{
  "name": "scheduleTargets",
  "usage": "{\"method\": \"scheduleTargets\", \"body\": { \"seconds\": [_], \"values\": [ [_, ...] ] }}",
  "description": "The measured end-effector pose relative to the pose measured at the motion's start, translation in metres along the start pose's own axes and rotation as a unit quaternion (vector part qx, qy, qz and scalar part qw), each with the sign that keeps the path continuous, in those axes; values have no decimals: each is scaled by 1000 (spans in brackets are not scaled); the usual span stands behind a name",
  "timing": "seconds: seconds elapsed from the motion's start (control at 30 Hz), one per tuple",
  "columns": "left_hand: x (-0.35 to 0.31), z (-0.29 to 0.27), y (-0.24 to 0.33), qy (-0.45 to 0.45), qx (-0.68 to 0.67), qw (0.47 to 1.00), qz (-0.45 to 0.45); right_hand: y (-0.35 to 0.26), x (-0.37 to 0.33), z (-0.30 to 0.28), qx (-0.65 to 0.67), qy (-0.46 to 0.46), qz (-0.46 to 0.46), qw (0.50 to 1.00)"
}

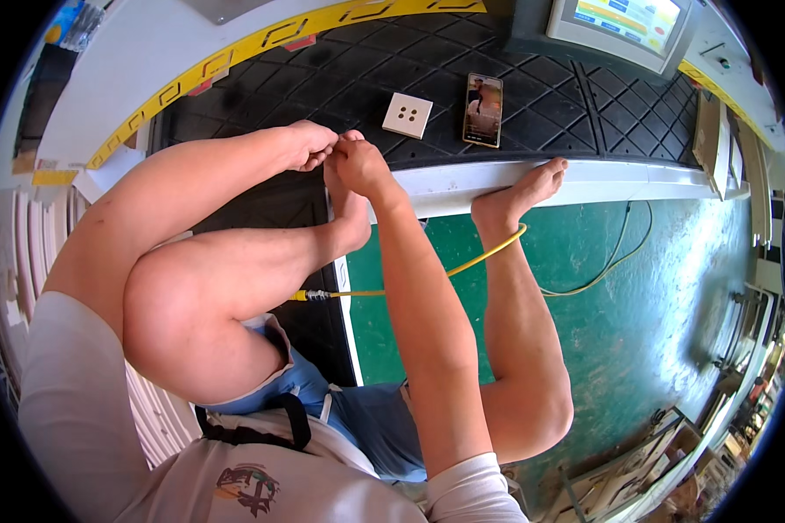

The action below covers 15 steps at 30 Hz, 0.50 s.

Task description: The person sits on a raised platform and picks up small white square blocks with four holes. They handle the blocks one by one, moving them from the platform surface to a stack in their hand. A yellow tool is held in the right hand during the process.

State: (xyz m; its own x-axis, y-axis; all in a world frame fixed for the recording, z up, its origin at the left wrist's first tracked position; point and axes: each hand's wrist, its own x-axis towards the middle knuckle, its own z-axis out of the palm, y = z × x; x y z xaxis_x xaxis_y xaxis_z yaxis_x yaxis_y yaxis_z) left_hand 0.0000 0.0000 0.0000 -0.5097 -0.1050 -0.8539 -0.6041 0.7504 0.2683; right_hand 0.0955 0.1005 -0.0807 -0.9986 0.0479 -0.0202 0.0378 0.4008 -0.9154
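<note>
Dark rubbery matting, cut with diamond grooves, covers the counter (549, 96) across the twelve o'clock side, with a pale edge strip (445, 186) along its near side and the glossy green floor (619, 261) out at three. Up between one and two, a touchscreen (619, 22) glows; a yellow patterned band (270, 39) sweeps from ten to twelve, and a yellow cable (488, 251) cuts through the middle.

Now the hands, at eleven o'clock! Left hand (312, 146) and right hand (362, 166) meet right by the toes of the left foot (349, 205), fingers curled in and tips bunched together, and they cover most of those toes; whether anything small is pinched there, I cannot tell. The touchscreen is cut off at the top, and the racks (654, 471) at four are a jumble.

And here, just beside the hands at twelve, flat on the counter: a white square plate (407, 116), slightly turned, four dark round spots clustered at its middle. At one, a lit smartphone (482, 109) lies face up.
</note>
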Motion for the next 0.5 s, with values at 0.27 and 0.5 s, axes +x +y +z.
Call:
{"method": "scheduleTargets", "body": {
  "seconds": [0.27, 0.5],
  "values": [
    [-3, -3, -2, -22, 37, 998, 36, -14, -3, -6, -6, -7, 30, 1000],
    [7, -16, -1, -56, 108, 990, 71, -4, 1, -5, -6, -9, 2, 1000]
  ]
}}
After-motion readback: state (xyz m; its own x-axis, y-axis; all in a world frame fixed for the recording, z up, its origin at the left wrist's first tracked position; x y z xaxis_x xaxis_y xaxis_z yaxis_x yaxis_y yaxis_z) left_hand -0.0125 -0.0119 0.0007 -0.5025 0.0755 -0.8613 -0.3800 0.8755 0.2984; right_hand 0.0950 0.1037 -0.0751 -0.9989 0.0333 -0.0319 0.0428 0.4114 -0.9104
